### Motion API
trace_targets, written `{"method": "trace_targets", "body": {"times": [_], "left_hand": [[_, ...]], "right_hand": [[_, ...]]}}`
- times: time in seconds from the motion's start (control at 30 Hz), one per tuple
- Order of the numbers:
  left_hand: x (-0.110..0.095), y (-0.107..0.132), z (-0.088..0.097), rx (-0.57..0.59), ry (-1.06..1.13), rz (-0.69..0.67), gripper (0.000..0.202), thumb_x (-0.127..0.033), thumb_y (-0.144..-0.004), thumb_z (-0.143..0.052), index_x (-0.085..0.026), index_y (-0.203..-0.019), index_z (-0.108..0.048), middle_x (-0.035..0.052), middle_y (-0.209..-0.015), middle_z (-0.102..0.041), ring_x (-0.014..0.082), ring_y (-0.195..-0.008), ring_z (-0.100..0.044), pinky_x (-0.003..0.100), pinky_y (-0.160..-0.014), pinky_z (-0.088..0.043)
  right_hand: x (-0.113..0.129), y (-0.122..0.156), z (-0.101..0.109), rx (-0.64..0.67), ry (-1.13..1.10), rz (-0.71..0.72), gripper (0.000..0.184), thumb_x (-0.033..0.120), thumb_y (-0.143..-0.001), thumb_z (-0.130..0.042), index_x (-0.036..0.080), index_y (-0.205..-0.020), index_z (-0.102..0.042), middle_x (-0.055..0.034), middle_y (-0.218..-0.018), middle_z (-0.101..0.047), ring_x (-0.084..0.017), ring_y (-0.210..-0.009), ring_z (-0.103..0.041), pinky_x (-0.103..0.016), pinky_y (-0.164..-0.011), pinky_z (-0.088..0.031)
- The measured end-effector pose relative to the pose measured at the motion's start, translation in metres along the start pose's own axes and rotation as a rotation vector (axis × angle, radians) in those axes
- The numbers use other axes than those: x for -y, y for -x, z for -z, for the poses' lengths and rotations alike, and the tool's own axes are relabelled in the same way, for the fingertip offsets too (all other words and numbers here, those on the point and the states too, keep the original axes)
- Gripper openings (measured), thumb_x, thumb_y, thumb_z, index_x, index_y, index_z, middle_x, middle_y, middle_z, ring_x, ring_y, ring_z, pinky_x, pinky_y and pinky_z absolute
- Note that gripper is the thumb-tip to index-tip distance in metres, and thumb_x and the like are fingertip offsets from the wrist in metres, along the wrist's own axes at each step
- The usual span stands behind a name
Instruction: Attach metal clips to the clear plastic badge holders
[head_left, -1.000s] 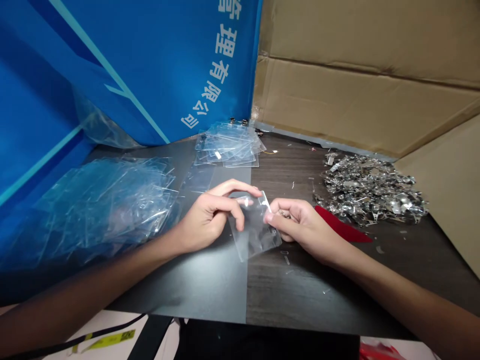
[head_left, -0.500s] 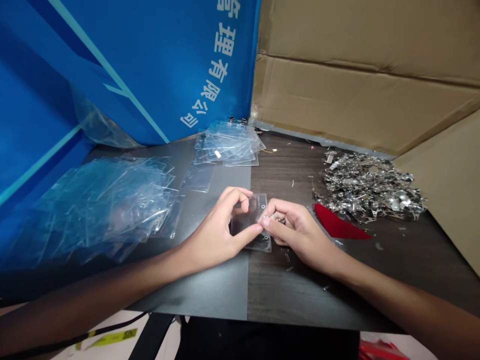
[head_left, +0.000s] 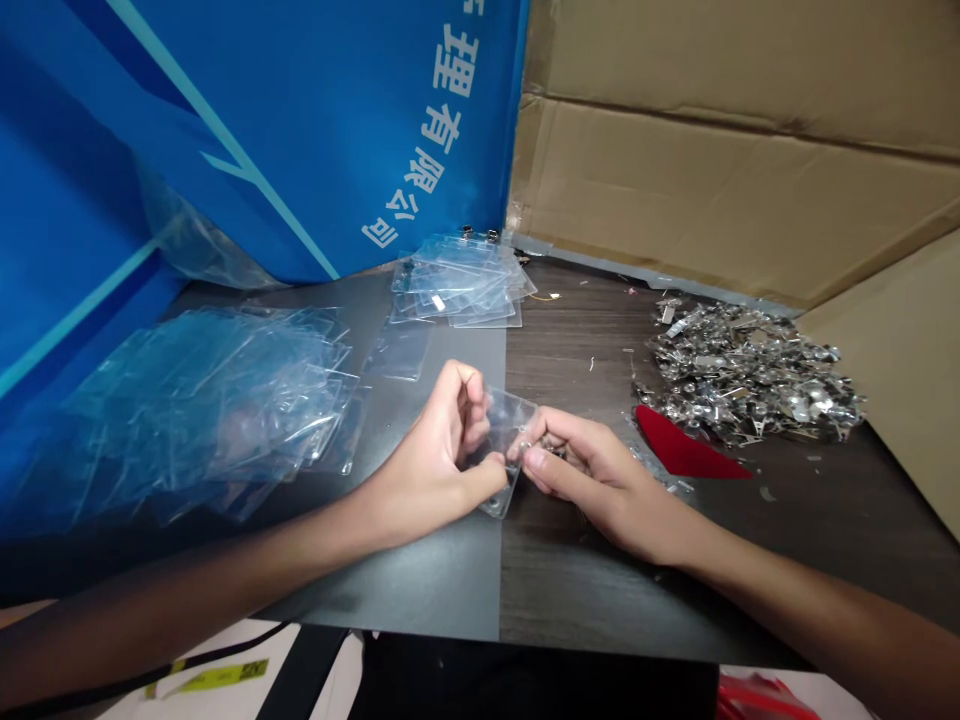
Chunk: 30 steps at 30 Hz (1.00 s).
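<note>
Near the middle of the table, my left hand (head_left: pixel 457 440) grips a clear plastic badge holder (head_left: pixel 512 408) by its left side, thumb in front and fingers curled behind. My right hand (head_left: pixel 581 455) is closed at the holder's right edge, thumb and forefinger pinched together. A small metal badge clip (head_left: pixel 553 446) shows between its fingers, partly hidden by them. Whether the clip is fastened to the holder I cannot tell. The holder is tilted.
A wide heap of clear badge holders (head_left: pixel 225 400) lies left, and a smaller stack (head_left: pixel 469 285) at the back. Metal clips (head_left: pixel 750 370) are piled right, beside a red pointed piece (head_left: pixel 686 445). A blue printed panel (head_left: pixel 300 120) and cardboard (head_left: pixel 712 150) stand behind.
The badge holder has turned and tilted in my left hand, its lower end swinging left. My left fingers have curled in more, and my right hand has shifted slightly off the holder's edge.
</note>
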<state>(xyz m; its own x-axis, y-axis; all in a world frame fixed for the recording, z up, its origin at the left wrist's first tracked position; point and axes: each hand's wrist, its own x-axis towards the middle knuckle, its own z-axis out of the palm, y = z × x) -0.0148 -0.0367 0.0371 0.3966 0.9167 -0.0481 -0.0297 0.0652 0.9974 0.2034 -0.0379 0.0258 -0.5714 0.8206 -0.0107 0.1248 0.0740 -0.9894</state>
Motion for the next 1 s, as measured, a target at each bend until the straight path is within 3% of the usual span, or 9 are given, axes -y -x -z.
{"method": "trace_targets", "body": {"times": [0.1, 0.2, 0.27, 0.37, 0.47, 0.67, 0.83, 1.0], "left_hand": [[0.002, 0.0, 0.003, -0.016, 0.001, -0.053, 0.045, -0.007, -0.075, -0.062, -0.027, -0.106, -0.036, -0.0033, -0.102, -0.048, 0.0125, -0.089, -0.048, 0.031, -0.079, -0.042], [0.009, 0.002, 0.006, -0.01, -0.037, -0.101, 0.044, -0.007, -0.08, -0.057, -0.026, -0.116, -0.04, 0.0041, -0.126, -0.06, 0.0182, -0.116, -0.059, 0.04, -0.101, -0.047], [0.012, 0.003, 0.006, 0.004, -0.056, -0.133, 0.044, -0.009, -0.088, -0.054, -0.028, -0.126, -0.039, 0.0086, -0.144, -0.059, 0.0227, -0.134, -0.059, 0.048, -0.112, -0.046], [0.012, 0.006, 0.005, 0.019, -0.085, -0.161, 0.045, -0.014, -0.102, -0.052, -0.031, -0.141, -0.037, 0.012, -0.159, -0.052, 0.0271, -0.148, -0.056, 0.055, -0.12, -0.045], [0.007, 0.007, 0.003, 0.029, -0.112, -0.147, 0.037, -0.022, -0.109, -0.053, -0.03, -0.144, -0.042, 0.0133, -0.156, -0.052, 0.0283, -0.14, -0.063, 0.051, -0.112, -0.055], [0.002, 0.002, 0.004, -0.046, -0.098, -0.142, 0.029, -0.022, -0.105, -0.065, -0.025, -0.131, -0.053, 0.0084, -0.127, -0.061, 0.0171, -0.1, -0.068, 0.036, -0.091, -0.061], [0.002, -0.002, 0.007, -0.089, -0.128, -0.134, 0.035, -0.026, -0.099, -0.075, -0.023, -0.127, -0.054, 0.007, -0.119, -0.061, 0.015, -0.092, -0.066, 0.031, -0.083, -0.057], [0.003, -0.001, 0.006, -0.059, -0.127, -0.094, 0.04, -0.026, -0.098, -0.076, -0.023, -0.13, -0.052, 0.006, -0.118, -0.06, 0.0136, -0.09, -0.067, 0.031, -0.083, -0.057]], "right_hand": [[-0.003, 0.004, -0.001, -0.002, -0.026, -0.067, 0.036, 0.052, -0.117, -0.054, 0.023, -0.096, -0.058, 0.0031, -0.084, -0.052, -0.014, -0.075, -0.044, -0.03, -0.07, -0.036], [-0.011, 0.007, -0.001, -0.007, -0.14, -0.099, 0.04, 0.057, -0.119, -0.046, 0.024, -0.1, -0.057, 0.0025, -0.089, -0.05, -0.015, -0.076, -0.042, -0.031, -0.07, -0.037], [-0.012, 0.007, -0.001, -0.002, -0.177, -0.091, 0.039, 0.055, -0.119, -0.044, 0.024, -0.1, -0.058, 0.0031, -0.085, -0.047, -0.016, -0.075, -0.041, -0.031, -0.069, -0.036], [-0.005, 0.005, 0.002, 0.01, -0.051, -0.067, 0.033, 0.047, -0.119, -0.048, 0.023, -0.099, -0.06, 0.0033, -0.083, -0.05, -0.016, -0.076, -0.044, -0.032, -0.074, -0.036], [0.005, 0.003, 0.004, 0.027, 0.071, 0.0, 0.029, 0.042, -0.117, -0.053, 0.023, -0.097, -0.061, 0.001, -0.089, -0.059, -0.017, -0.085, -0.052, -0.032, -0.081, -0.039], [0.01, 0.003, 0.006, 0.03, 0.055, 0.032, 0.032, 0.044, -0.116, -0.054, 0.023, -0.094, -0.063, -0.0002, -0.092, -0.064, -0.018, -0.086, -0.056, -0.032, -0.082, -0.042], [0.007, 0.003, 0.008, 0.03, 0.044, 0.033, 0.032, 0.045, -0.115, -0.056, 0.023, -0.094, -0.066, -0.0007, -0.091, -0.067, -0.018, -0.086, -0.058, -0.033, -0.085, -0.044], [0.006, 0.003, 0.008, 0.077, 0.058, 0.039, 0.033, 0.045, -0.118, -0.055, 0.022, -0.097, -0.068, -0.0001, -0.095, -0.07, -0.017, -0.09, -0.061, -0.03, -0.085, -0.044]]}}
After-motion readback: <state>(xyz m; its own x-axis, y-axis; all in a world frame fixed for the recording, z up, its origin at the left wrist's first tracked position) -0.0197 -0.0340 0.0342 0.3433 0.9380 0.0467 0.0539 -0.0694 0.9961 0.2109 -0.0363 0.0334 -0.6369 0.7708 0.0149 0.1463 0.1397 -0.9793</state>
